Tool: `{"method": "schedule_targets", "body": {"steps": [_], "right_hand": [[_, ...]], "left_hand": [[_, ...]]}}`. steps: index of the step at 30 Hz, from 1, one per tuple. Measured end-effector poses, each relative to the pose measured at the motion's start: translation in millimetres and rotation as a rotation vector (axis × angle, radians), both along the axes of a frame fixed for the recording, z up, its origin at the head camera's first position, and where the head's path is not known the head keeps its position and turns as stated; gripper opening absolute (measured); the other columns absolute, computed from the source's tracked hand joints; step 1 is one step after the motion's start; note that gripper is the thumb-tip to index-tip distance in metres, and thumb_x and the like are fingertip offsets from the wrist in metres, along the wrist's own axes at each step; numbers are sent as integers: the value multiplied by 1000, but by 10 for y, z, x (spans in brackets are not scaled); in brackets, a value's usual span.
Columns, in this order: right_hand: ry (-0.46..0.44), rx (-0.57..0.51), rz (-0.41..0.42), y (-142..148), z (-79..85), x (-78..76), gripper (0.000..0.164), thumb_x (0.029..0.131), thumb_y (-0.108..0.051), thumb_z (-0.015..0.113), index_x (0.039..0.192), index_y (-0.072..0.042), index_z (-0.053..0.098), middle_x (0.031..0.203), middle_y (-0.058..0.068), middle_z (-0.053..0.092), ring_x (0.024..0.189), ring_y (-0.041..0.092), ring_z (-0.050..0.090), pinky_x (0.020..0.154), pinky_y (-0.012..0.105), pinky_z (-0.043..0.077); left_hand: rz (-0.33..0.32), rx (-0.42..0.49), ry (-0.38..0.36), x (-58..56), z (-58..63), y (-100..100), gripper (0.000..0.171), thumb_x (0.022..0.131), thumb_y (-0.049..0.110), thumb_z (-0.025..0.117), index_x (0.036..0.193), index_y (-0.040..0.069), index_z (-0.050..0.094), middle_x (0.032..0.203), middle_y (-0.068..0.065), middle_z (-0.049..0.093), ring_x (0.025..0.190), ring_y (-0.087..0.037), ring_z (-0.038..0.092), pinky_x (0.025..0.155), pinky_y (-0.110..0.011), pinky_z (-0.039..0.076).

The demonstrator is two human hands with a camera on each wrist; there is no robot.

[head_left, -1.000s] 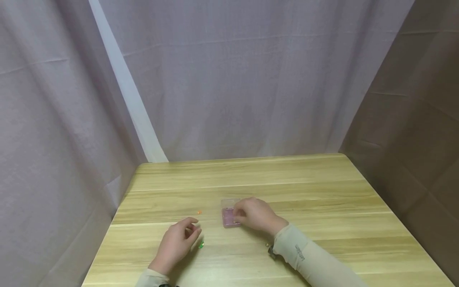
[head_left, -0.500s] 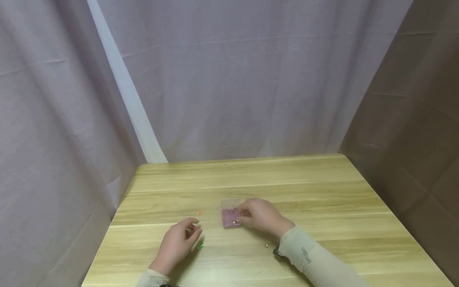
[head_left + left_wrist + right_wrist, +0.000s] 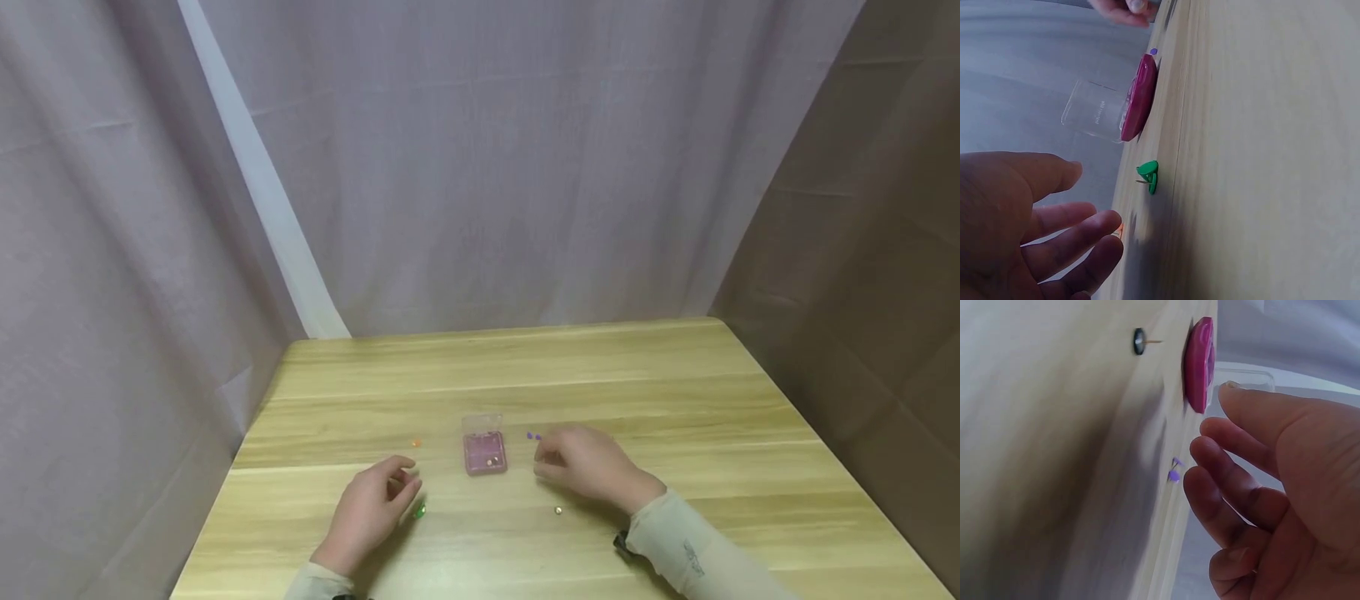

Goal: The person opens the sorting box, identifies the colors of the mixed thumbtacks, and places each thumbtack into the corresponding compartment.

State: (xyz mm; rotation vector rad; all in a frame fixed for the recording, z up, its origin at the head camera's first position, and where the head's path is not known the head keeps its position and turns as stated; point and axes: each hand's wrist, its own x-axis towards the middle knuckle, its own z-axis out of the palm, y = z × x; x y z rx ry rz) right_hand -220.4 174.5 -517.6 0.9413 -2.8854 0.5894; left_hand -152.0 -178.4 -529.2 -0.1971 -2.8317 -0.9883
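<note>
A small pink box (image 3: 484, 454), its clear hinged lid (image 3: 482, 424) tipped back, stands mid-table with gold thumbtacks (image 3: 492, 461) inside. My left hand (image 3: 372, 508) hovers left of it, fingers loosely bent and holding nothing, beside green thumbtacks (image 3: 1150, 175). To the box's right is my right hand (image 3: 592, 467), thumb and fingers apart with nothing between them. Close by its fingertips lie purple thumbtacks (image 3: 1174, 473). One metal-coloured thumbtack (image 3: 1140, 341) lies point up on the near side of that hand, seen in the right wrist view.
Orange thumbtacks (image 3: 417, 443) lie on the wooden table (image 3: 600, 358), left of the box and beyond my left hand. Grey curtains (image 3: 480, 183) hang behind the table and along its sides.
My right hand has drawn back to the right, out of the box, uncovering the gold thumbtacks in it and the purple ones beside it. The left hand stays in place.
</note>
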Motion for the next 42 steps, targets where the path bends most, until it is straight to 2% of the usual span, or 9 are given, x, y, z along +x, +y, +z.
{"method": "schedule_targets", "body": {"steps": [4, 9, 15, 20, 25, 42], "right_hand": [[-11, 26, 2, 127, 6, 80, 9, 86, -44, 71, 88, -35, 72, 83, -20, 66, 77, 0, 56, 73, 36, 53], [-48, 38, 46, 223, 12, 238, 7, 85, -44, 72, 84, -37, 71, 81, -23, 64, 75, -1, 55, 72, 36, 54], [-69, 45, 78, 228, 0, 356, 14, 83, -42, 75, 90, -30, 73, 77, -21, 62, 69, -2, 53, 69, 35, 54], [-44, 59, 110, 180, -22, 369, 8, 83, -36, 75, 81, -30, 70, 73, -21, 60, 67, -2, 51, 66, 33, 53], [-26, 70, 123, 120, -41, 348, 18, 85, -30, 74, 70, -34, 63, 67, -22, 56, 62, -2, 48, 61, 29, 51], [18, 70, 119, 51, -71, 325, 25, 82, -28, 74, 65, -34, 58, 63, -22, 50, 57, -1, 45, 55, 26, 47]], "left_hand": [[-9, 0, -5, -13, 25, 7, 31, 89, 33, 71, 115, 17, 69, 85, 13, 69, 68, 2, 57, 67, -34, 54], [-27, -7, -18, -20, 11, 7, 31, 90, 34, 70, 117, 17, 68, 87, 12, 70, 70, 3, 57, 69, -35, 55], [-30, -12, -17, -37, 0, 10, 31, 90, 34, 70, 116, 17, 68, 88, 12, 70, 70, 2, 58, 68, -35, 54], [-27, -4, -19, -46, -6, 2, 30, 90, 34, 70, 116, 18, 68, 88, 12, 70, 70, 2, 58, 68, -35, 54], [-19, 1, -15, -55, -16, -20, 29, 90, 33, 70, 115, 19, 68, 87, 13, 70, 68, 3, 57, 67, -35, 54], [-10, -10, -6, -61, -30, -65, 29, 90, 33, 70, 115, 17, 68, 87, 12, 70, 68, 3, 57, 67, -35, 54]]}}
